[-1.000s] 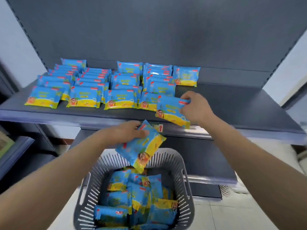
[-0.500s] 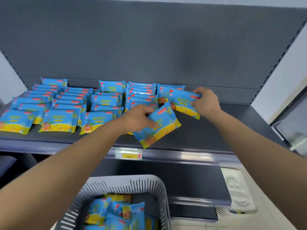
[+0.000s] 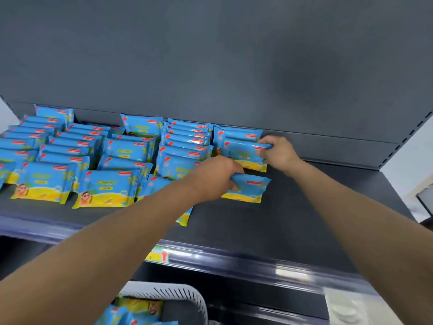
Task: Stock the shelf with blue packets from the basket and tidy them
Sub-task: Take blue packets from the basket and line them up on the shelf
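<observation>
Blue packets [image 3: 106,187] in overlapped rows across the left and middle of the dark shelf [image 3: 304,214], right end bare; more packets in the grey basket [image 3: 185,299] below. Newest row at right: right hand [image 3: 280,152] pinching the top corner of the rear packet [image 3: 243,153], left hand [image 3: 214,177] clamped on the front packet [image 3: 248,187], laid flat just ahead. Best slid back to overlap the rear one, bottom edge squared to neighbouring rows.

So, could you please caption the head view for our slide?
Both hands, left and right, set blue packets on the shelf.
</observation>
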`<state>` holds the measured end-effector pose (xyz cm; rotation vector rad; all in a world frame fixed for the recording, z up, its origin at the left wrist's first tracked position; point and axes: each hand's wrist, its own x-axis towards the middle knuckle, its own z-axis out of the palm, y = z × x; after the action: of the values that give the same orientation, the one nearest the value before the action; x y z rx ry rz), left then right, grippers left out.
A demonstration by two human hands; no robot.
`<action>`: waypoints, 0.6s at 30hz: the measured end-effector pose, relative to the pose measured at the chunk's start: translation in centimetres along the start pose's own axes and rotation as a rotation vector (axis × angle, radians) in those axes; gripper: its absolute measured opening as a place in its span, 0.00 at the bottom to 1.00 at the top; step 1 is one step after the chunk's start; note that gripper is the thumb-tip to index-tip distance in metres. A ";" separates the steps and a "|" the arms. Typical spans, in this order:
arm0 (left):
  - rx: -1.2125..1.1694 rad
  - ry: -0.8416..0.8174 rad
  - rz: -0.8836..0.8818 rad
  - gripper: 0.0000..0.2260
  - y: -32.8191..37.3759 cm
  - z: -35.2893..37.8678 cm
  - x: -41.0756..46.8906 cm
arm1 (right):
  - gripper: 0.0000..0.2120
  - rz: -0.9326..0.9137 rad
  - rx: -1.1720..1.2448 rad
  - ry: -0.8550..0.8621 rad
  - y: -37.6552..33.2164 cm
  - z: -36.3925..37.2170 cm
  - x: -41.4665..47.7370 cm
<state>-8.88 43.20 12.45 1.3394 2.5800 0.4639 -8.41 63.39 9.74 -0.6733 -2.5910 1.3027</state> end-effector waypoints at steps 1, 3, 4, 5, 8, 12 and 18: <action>0.018 0.001 -0.012 0.10 -0.1 0.1 0.5 | 0.15 0.004 0.035 -0.009 0.1 0.2 0.6; 0.049 -0.002 -0.034 0.11 -0.2 0.3 1.4 | 0.13 0.011 0.091 -0.017 0.3 0.4 1.7; 0.072 -0.006 -0.040 0.12 -0.3 0.5 1.9 | 0.12 0.011 0.110 -0.017 0.3 0.5 2.1; 0.100 -0.008 -0.045 0.13 -0.3 0.8 2.4 | 0.11 0.011 0.132 -0.017 0.4 0.5 2.5; 0.155 0.003 -0.046 0.12 -0.5 1.4 4.0 | 0.09 0.023 0.204 -0.019 0.6 0.3 3.3; 0.196 0.061 -0.028 0.14 -0.6 1.8 6.7 | 0.05 0.026 0.291 0.010 0.8 -0.4 3.8; 0.396 0.154 -0.037 0.15 -1.8 1.6 10.2 | 0.08 -0.120 0.111 0.156 0.5 -2.0 3.3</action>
<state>-15.58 50.89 9.98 1.4138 2.9307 0.0473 -10.49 66.64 10.37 -0.5673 -2.3777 1.2912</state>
